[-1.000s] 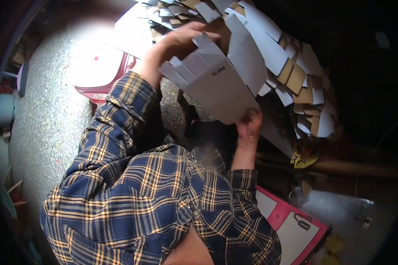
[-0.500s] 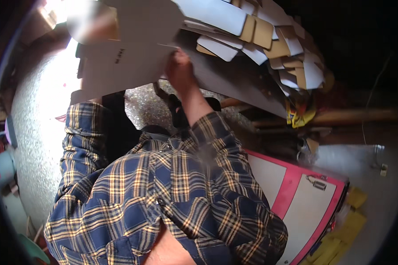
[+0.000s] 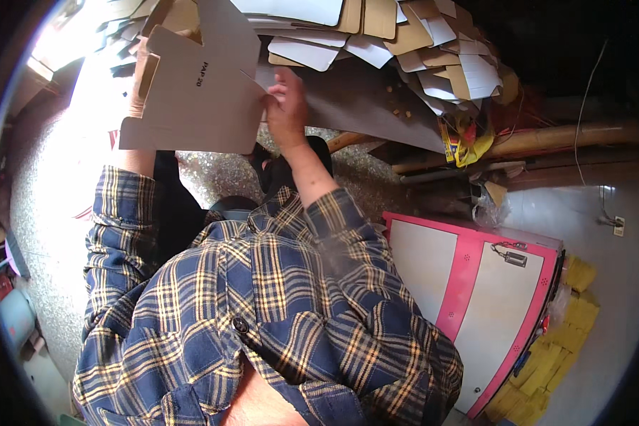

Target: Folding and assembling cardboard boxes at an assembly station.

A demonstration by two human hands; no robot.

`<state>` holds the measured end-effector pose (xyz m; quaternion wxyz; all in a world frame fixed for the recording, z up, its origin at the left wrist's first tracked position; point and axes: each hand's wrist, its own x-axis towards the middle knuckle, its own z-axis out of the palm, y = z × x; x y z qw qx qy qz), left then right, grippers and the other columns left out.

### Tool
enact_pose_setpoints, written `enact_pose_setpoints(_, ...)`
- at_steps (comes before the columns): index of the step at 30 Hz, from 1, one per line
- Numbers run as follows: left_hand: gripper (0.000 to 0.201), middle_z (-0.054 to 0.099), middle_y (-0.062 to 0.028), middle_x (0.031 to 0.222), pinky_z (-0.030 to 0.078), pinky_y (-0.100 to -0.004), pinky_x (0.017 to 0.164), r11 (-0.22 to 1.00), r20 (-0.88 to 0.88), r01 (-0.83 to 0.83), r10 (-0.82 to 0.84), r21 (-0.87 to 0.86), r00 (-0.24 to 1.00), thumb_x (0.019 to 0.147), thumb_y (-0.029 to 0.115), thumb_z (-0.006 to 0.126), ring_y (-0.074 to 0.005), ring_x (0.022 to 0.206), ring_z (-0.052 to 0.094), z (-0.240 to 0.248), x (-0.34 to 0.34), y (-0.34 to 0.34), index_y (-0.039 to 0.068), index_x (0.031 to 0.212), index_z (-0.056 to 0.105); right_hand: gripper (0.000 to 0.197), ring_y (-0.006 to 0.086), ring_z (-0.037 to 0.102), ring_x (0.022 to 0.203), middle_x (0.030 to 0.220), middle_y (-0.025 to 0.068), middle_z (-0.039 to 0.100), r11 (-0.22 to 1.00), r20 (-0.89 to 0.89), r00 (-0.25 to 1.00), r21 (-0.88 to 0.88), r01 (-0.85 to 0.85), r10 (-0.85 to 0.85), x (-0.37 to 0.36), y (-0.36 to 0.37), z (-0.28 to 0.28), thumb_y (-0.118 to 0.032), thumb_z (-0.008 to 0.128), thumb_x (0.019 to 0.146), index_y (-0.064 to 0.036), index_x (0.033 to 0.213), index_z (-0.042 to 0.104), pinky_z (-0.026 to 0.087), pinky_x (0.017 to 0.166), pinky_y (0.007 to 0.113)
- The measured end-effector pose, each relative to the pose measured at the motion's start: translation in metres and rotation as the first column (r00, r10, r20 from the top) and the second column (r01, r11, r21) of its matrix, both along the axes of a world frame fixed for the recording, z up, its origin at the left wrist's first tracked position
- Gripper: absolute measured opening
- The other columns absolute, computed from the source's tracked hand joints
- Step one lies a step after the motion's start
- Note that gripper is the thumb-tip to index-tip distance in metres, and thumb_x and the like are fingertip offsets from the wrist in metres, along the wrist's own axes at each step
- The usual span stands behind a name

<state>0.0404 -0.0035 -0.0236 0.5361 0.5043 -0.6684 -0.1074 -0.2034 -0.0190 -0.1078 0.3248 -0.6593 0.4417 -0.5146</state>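
Cardboard blank (image 3: pixel 192 85), one flat piece, is gripped by both the left hand (image 3: pixel 140 74) and right hand (image 3: pixel 285 106).

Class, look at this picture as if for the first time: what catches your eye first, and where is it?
First, the flat cardboard blank held up at top left, the left hand at its far edge and the right hand at its near edge. Behind it spreads a heap of cardboard cut-outs; a pink-framed white case lies lower right.
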Motion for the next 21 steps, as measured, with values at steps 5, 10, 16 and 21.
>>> enact_pose_setpoints(5,0.023,0.069,-0.0047,0.084,0.055,-0.0252,0.065,0.909,-0.689,0.417,-0.291,0.017,0.663,0.091,0.018,0.064,-0.0125,0.074,0.066,0.016,-0.012,-0.001,0.003,0.108,0.066,0.017,0.0127,0.060,0.072,0.087,0.0037,0.062,0.941,-0.176,0.938,-0.217,0.260,-0.300,-0.088,0.004,0.030,-0.005,0.062,0.084,-0.0056,0.101,0.064,0.051,0.064,0.024)
enact_pose_setpoints(10,0.031,0.066,-0.0078,0.100,0.054,-0.0280,0.077,0.903,-0.554,0.421,-0.395,-0.087,0.733,0.093,0.018,0.062,-0.0141,0.088,0.065,0.011,0.006,0.005,0.002,0.119,0.060,0.011,0.0161,0.063,0.064,0.074,0.0054,0.066,0.737,-0.162,0.725,-0.030,0.675,-0.670,-0.227,-0.037,0.009,-0.005,0.063,0.078,-0.0049,0.088,0.067,0.050,0.060,0.029)
enact_pose_setpoints(16,0.035,0.065,-0.0077,0.103,0.053,-0.0296,0.082,0.942,0.048,-0.088,0.110,-0.323,0.993,0.093,0.018,0.062,-0.0156,0.093,0.064,-0.074,0.042,-0.043,0.002,0.124,0.058,0.022,0.0318,0.068,0.080,0.085,0.0162,0.071,0.651,-0.526,0.508,-0.120,0.749,-0.682,-0.258,-0.060,0.023,-0.019,0.069,0.074,-0.0036,0.090,0.070,0.053,0.075,0.040)
enact_pose_setpoints(21,0.037,0.065,-0.0086,0.105,0.052,-0.0291,0.082,0.979,-0.075,-0.167,0.160,-0.113,0.984,0.092,0.017,0.063,-0.0147,0.095,0.063,-0.044,0.012,-0.016,0.001,0.124,0.058,0.031,0.0343,0.069,0.081,0.085,0.0172,0.071,0.643,-0.713,0.370,-0.148,0.751,-0.596,-0.238,-0.065,0.039,-0.028,0.075,0.068,-0.0030,0.086,0.070,0.053,0.074,0.042)
